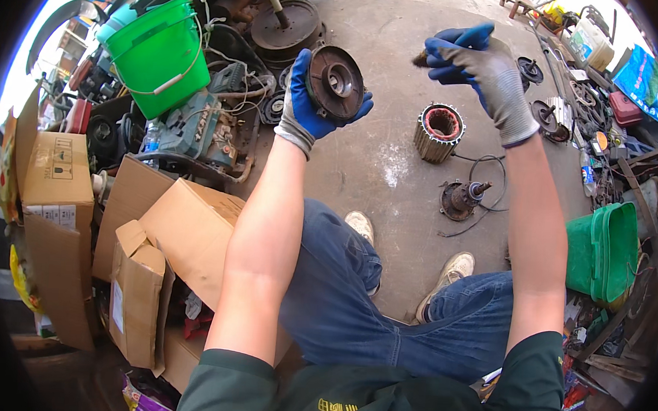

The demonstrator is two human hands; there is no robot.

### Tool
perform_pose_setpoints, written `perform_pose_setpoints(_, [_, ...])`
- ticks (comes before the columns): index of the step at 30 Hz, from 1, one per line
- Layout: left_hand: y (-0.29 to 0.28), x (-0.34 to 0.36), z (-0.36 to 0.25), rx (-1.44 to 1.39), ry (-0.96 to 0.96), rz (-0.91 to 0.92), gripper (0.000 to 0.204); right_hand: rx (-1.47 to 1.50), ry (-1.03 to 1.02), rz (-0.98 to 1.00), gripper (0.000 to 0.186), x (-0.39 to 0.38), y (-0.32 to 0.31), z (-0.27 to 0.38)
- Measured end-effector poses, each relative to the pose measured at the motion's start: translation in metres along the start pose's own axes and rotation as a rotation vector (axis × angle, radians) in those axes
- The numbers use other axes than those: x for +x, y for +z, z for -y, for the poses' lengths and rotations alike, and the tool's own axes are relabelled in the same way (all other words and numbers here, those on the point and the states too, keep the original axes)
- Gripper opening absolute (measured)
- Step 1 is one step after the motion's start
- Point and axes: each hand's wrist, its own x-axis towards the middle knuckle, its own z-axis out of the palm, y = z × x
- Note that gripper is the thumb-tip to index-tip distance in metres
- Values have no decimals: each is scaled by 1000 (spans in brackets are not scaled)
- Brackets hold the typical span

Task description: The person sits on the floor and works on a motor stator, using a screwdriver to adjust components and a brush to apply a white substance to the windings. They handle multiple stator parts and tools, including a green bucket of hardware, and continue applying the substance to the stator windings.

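My left hand [300,106], in a blue and grey work glove, is wrapped round a round dark motor end cover [322,90]. The cover is tilted up, and its central bearing hole shows. Off to the right, my right hand [491,76] wears a matching glove and is raised with its fingers pinched. From them a small dark tip [420,60] sticks out, perhaps a brush; most of it is hidden. On the ground below stands a ribbed motor stator [432,142] with red windings round its bore. Nearer me lies a rusty flanged part with a shaft [459,202].
A black cable [505,178] loops beside the stator. To the left are a green bucket [157,59], greasy machinery [198,126] and cardboard boxes [192,231]. On the right stand a green bin [584,251] and scattered motor parts [549,117]. My shoes [457,270] are on the concrete floor.
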Motion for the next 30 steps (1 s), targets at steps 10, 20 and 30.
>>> perform_pose_setpoints(10, [-42,1,-9,157,58,-162,80,501,-39,-260,41,22,112,-85])
perform_pose_setpoints(20, [-57,-14,-26,97,159,-171,84,62,27,296,23,11,89,-120])
perform_pose_setpoints(30, [-37,-6,-15,140,5,2,87,-90,-10,358,33,4,85,-106])
